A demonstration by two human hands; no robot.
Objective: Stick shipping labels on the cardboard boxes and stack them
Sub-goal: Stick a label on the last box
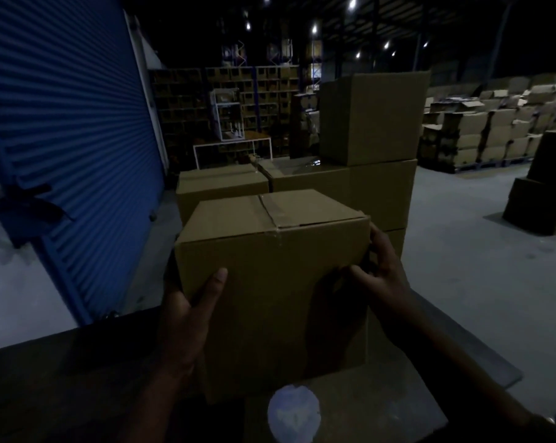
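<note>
Taped cardboard box (270, 276) held upright above dark counter (62, 378), before stacked boxes (366, 155). Left grip (187, 311) clasping left edge; right grip (379, 270) clasping right edge, thumb on front.

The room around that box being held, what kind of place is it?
Most likely a warehouse: stacked cardboard boxes stand in rows on the floor, shelving fills the back wall, and a blue roller door is on the left.
</note>
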